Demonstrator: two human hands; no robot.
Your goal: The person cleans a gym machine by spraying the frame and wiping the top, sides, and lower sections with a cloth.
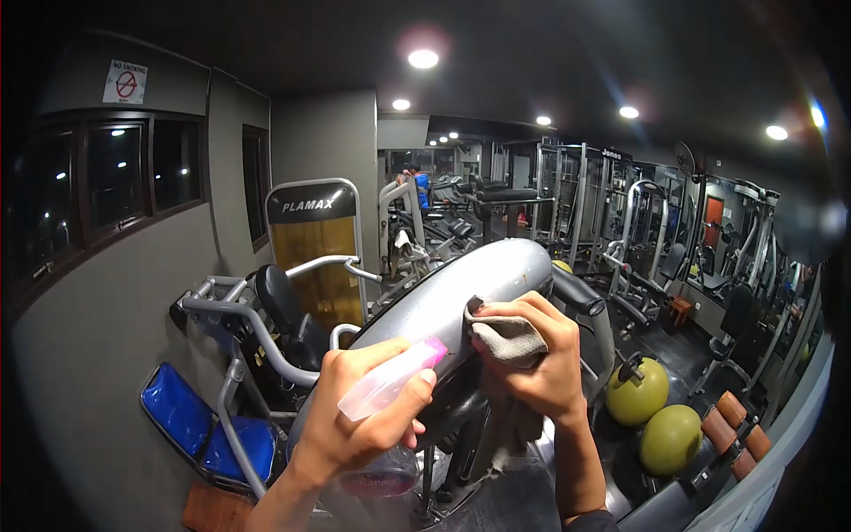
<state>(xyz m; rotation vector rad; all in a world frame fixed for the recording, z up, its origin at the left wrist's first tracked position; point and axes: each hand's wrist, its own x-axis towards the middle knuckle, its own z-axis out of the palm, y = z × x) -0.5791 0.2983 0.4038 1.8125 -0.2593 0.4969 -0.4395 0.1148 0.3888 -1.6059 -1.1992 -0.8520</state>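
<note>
My left hand (337,434) is wrapped round the neck of a spray bottle (386,383). Its pale translucent head has a pink nozzle pointing up and right at the machine, and the clear body with a dark label hangs below my fingers. In my right hand (554,363) a grey cloth (512,341) is bunched up, part of it hanging below the wrist. The cloth is against or very near the right side of a rounded silver machine cover (479,279), which rises in front of both hands. Contact there is hard to tell.
To the left stand a PLAMAX weight machine (310,253) and a blue padded chair (208,426). Two yellow-green exercise balls (669,439) lie at the right, near brown padded rollers (722,421). More gym machines fill the back, where a person in blue (420,188) is visible.
</note>
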